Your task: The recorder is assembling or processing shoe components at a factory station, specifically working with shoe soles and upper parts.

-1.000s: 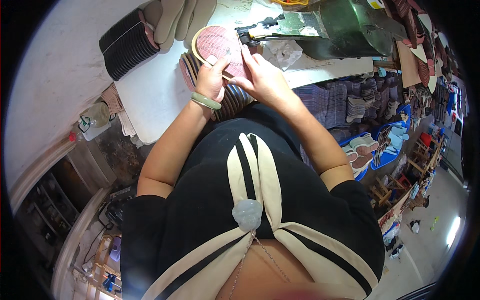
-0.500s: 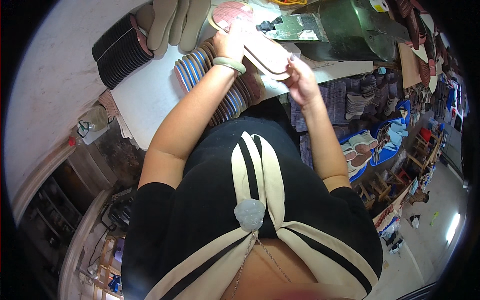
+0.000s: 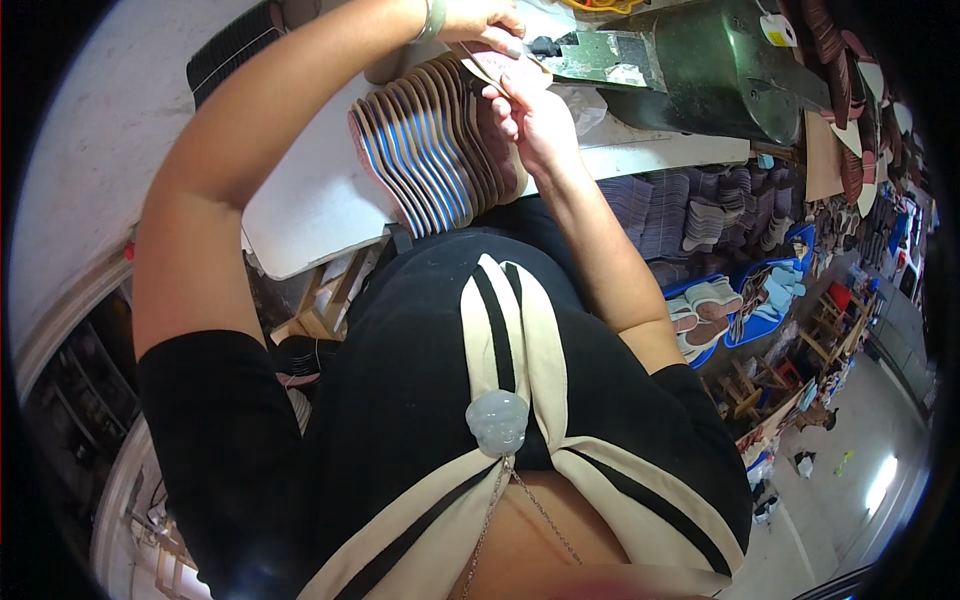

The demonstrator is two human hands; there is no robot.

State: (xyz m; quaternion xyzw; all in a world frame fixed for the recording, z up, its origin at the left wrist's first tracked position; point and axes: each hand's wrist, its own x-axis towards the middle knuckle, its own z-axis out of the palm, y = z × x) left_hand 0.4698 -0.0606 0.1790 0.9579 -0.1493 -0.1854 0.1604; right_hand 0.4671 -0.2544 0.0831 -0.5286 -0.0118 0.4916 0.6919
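A pale pinkish shoe sole (image 3: 484, 62) is between my hands at the far edge of the white table, close to the black working end of a green machine. My left hand (image 3: 478, 20) reaches over from the far left, its fingers closed on the sole's far side. With thumb and fingers, my right hand (image 3: 540, 122) pinches the sole's near edge. Part of the sole is hidden by my fingers. Just below lies a row of stacked soles (image 3: 425, 150) with brown, blue and white edges, standing on their sides.
The green machine (image 3: 735, 75) fills the back right. A bundle of black soles (image 3: 232, 50) rests at the back left of the white table (image 3: 320, 190). Beyond my right arm are stacked grey pieces (image 3: 650, 205) and blue baskets (image 3: 758, 318) holding shoe parts.
The sole has turned and moved left, nearer the table's far edge. My left arm has swung up and outward; my right hand has shifted left and down the sole.
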